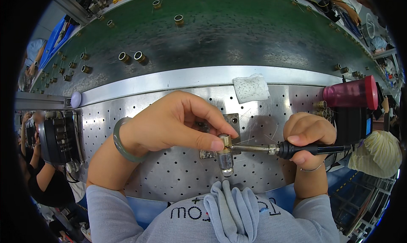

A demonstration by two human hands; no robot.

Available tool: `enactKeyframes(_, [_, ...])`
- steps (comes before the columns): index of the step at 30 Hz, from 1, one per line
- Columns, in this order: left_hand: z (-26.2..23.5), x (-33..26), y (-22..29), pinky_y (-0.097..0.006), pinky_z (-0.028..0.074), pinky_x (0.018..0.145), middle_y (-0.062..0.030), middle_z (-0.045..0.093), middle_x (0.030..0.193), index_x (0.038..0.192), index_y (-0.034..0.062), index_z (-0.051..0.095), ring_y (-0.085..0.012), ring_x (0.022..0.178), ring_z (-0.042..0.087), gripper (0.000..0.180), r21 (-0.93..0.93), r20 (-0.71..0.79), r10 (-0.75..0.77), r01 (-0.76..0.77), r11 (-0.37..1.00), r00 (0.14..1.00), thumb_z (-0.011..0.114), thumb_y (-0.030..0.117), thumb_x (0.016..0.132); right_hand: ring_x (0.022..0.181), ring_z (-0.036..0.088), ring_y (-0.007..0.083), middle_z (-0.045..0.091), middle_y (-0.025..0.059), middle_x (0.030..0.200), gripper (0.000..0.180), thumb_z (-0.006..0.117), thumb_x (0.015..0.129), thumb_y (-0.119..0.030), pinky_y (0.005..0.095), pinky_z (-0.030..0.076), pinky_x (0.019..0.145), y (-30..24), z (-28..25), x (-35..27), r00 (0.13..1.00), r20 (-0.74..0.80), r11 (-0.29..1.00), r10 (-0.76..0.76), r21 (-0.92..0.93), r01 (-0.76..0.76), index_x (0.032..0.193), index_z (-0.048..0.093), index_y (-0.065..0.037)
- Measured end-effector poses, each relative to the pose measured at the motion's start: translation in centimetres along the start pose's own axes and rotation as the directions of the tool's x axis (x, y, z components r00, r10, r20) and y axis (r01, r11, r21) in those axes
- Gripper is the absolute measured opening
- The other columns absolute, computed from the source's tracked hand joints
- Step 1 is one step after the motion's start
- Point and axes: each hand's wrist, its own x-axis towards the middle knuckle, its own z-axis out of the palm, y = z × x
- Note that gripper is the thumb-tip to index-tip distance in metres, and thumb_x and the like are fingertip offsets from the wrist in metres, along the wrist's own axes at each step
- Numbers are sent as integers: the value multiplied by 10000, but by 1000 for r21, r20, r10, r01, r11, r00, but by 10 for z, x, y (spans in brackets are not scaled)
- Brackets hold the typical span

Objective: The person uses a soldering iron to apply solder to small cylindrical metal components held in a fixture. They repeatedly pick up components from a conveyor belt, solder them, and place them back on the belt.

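Observation:
My left hand, with a green bangle at the wrist, pinches a small metal cylinder between thumb and index finger. The cylinder stands roughly upright, with a shiny rounded lower end. Closed around the black grip of a soldering iron, my right hand holds it level, pointing left. The iron's tip meets the cylinder's side near its upper part; the exact contact is too small to make out. Behind my left fingers lies a dark metal block, partly hidden. Thin wires show between the hands.
Beneath is a perforated metal worktop. A white pad lies at its far edge. To the right are a pink translucent cup, several brass-coloured cylinders and a black box. Beyond runs a green belt carrying similar cylinders.

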Motion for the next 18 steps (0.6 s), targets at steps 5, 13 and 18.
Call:
enactKeyframes(5, [-1, 0, -1, -231, 505, 714, -118, 663, 907, 1013, -52, 679, -147, 796, 632, 285, -8, -8, 3, -3, 1000, 1000, 727, -36, 732, 531, 567, 196, 619, 99, 653, 274, 788, 638, -15, 273, 420, 510, 2, -2, -3, 999, -37, 997, 12, 77, -9, 870, 655, 44])
enactKeyframes(13, [0, 0, -2, -237, 507, 690, -117, 664, 863, 1000, -54, 682, -151, 764, 636, 284, -16, -8, 14, -14, 1000, 1000, 732, -46, 720, 523, 563, 195, 616, 98, 646, 264, 790, 634, -14, 270, 419, 506, 1, -1, -1, 999, -24, 999, 27, 39, -27, 851, 651, 39])
enactKeyframes(18, [2, 0, -1, -231, 511, 712, -114, 656, 887, 1007, -58, 678, -149, 791, 634, 287, 8, -25, 11, -11, 1000, 1000, 723, -54, 724, 526, 564, 196, 614, 98, 644, 254, 786, 634, -7, 271, 419, 503, 0, 0, 1, 1000, -1, 1000, 15, 23, -15, 843, 648, 36])
